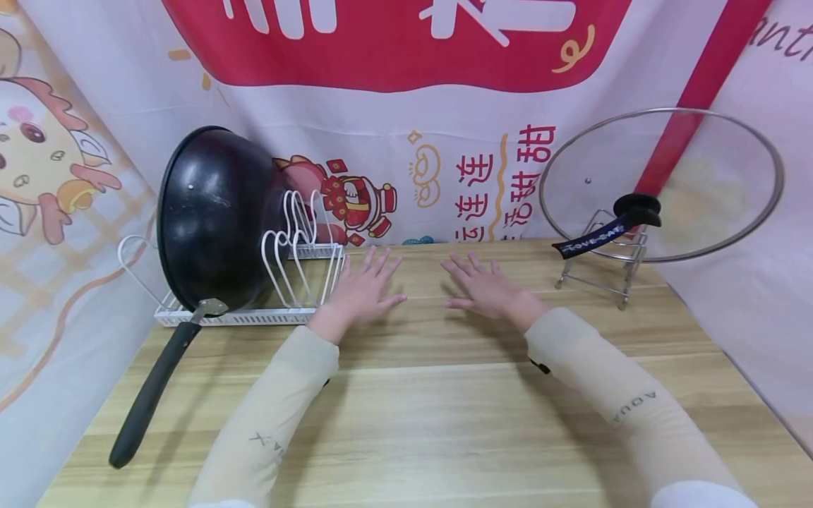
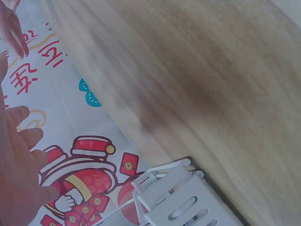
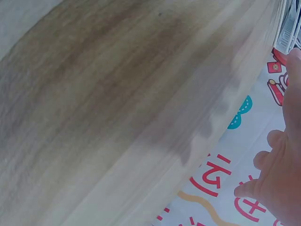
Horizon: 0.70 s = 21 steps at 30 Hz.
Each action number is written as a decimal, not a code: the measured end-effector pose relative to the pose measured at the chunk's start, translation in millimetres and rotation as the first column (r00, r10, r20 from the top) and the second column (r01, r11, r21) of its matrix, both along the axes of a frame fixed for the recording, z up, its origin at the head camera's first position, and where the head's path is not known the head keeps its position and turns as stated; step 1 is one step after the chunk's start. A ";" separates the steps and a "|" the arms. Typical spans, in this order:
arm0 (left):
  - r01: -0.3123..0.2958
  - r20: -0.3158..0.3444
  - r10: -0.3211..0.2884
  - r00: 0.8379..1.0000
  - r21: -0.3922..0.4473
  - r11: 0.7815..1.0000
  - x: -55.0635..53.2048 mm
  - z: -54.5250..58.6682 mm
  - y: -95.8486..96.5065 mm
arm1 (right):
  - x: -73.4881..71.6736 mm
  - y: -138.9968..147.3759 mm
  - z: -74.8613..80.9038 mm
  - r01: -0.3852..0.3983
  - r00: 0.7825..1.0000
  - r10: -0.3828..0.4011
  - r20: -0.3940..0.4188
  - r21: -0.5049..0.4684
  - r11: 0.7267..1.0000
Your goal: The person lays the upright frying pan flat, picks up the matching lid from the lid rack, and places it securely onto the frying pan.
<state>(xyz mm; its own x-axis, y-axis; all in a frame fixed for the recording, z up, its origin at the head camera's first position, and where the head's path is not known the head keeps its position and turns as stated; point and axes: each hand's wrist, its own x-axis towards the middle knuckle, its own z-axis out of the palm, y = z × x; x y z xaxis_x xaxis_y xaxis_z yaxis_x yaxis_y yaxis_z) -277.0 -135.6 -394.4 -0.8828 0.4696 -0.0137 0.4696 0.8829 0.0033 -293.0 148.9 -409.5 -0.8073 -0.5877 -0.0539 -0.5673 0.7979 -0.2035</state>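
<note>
Both hands reach out over the wooden table with fingers spread, holding nothing. My left hand (image 1: 360,288) is just right of a white wire rack (image 1: 254,317); in the left wrist view the rack's slotted end (image 2: 188,202) shows below the fingers (image 2: 33,136). A black wok (image 1: 209,219) leans tilted in that rack, its long black handle (image 1: 155,395) pointing toward the front left. My right hand (image 1: 488,288) is over the table's middle right, left of a small metal stand (image 1: 597,282). On this stand a glass lid (image 1: 705,190) stands upright, its black knob (image 1: 637,209) facing forward.
A white printed cloth (image 1: 406,113) with red patterns hangs behind the wooden table (image 1: 432,437). Similar cloth borders the left and right sides. A dark strap with lettering (image 1: 591,240) extends from the lid's knob. The wok's handle juts over the table's left front.
</note>
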 end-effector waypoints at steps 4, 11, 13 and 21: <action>0.007 -0.001 -0.007 1.000 -0.006 1.000 2.0 3.4 -0.1 | 1.7 0.5 4.1 -0.010 1.000 0.010 0.001 0.006 1.000; 0.013 -0.010 -0.013 1.000 -0.009 1.000 6.5 8.9 0.3 | 3.5 2.3 9.7 -0.023 1.000 0.023 -0.003 -0.001 1.000; 0.017 -0.011 -0.017 1.000 -0.008 1.000 7.6 9.9 0.0 | 3.5 2.7 10.8 -0.022 1.000 0.022 0.000 0.005 1.000; 0.016 -0.001 -0.016 1.000 -0.007 1.000 10.3 10.2 0.1 | 4.4 5.4 12.2 -0.024 1.000 0.024 0.011 0.006 1.000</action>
